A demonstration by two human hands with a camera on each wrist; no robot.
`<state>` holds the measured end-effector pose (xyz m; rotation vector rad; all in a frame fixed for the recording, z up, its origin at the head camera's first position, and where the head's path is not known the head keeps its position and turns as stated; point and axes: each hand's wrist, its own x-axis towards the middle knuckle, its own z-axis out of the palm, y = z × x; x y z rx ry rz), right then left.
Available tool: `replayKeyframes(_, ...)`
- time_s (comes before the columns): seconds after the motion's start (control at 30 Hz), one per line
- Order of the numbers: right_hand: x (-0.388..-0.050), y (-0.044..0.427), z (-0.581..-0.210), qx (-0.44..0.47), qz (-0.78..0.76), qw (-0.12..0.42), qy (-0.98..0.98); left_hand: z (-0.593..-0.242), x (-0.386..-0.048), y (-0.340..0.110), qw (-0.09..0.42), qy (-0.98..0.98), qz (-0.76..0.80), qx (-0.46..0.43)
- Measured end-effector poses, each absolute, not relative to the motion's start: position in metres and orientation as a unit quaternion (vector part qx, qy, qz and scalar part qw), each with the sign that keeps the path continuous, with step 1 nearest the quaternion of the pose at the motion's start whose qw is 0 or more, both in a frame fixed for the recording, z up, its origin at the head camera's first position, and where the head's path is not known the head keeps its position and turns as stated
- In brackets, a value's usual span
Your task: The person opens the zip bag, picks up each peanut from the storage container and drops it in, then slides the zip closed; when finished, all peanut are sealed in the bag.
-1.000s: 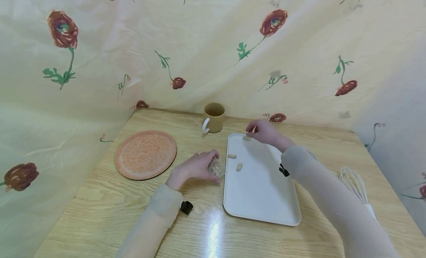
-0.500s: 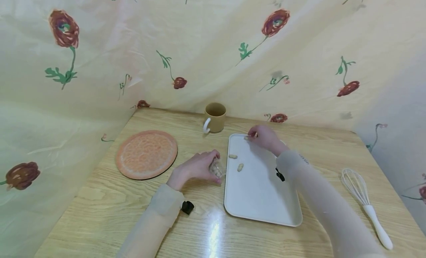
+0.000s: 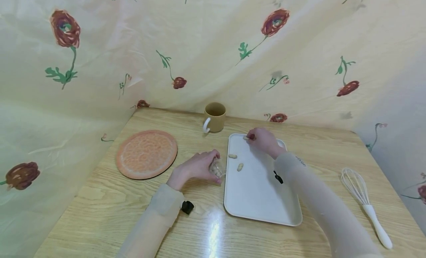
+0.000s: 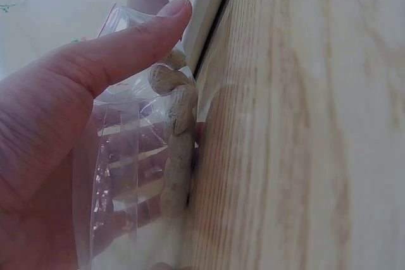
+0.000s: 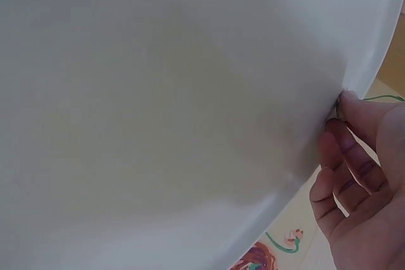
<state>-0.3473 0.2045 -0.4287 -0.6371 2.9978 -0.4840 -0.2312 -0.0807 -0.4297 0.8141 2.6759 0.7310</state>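
My left hand (image 3: 196, 167) holds a clear plastic bag (image 3: 217, 168) on the table, just left of the white tray (image 3: 259, 195). Several peanuts in their shells (image 4: 180, 156) show through the bag in the left wrist view. At the tray's far left corner my right hand (image 3: 264, 140) pinches a peanut (image 3: 246, 138) between thumb and fingertips; the fingers hide most of it in the right wrist view. Two more peanuts lie on the tray near its left rim, one crosswise (image 3: 232, 156) and one lengthwise (image 3: 240, 167).
A tan mug (image 3: 215, 117) with a white handle stands behind the tray. To the left lies a round orange mat (image 3: 146, 154). A white whisk (image 3: 366, 206) lies on the right side of the wooden table (image 3: 110, 210). Flowered cloth (image 3: 199, 47) hangs behind.
My right hand has moved slightly down and inward over the tray's far left corner, staying at the peanut there. My left hand and the bag have kept their place.
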Motion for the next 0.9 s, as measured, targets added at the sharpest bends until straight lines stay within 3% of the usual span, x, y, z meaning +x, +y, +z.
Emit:
replayKeyframes(0.43, -0.332, 0.204, -0.422, -0.245, -0.168, 0.018, 0.955, -0.431, -0.233, -0.081, 0.131, 0.917, 0.250, 0.280)
replayKeyframes(0.9, -0.280, 0.162, -0.397, -0.360, -0.179, 0.016, 0.915, -0.430, -0.233, -0.081, 0.130, 0.919, 0.246, 0.281)
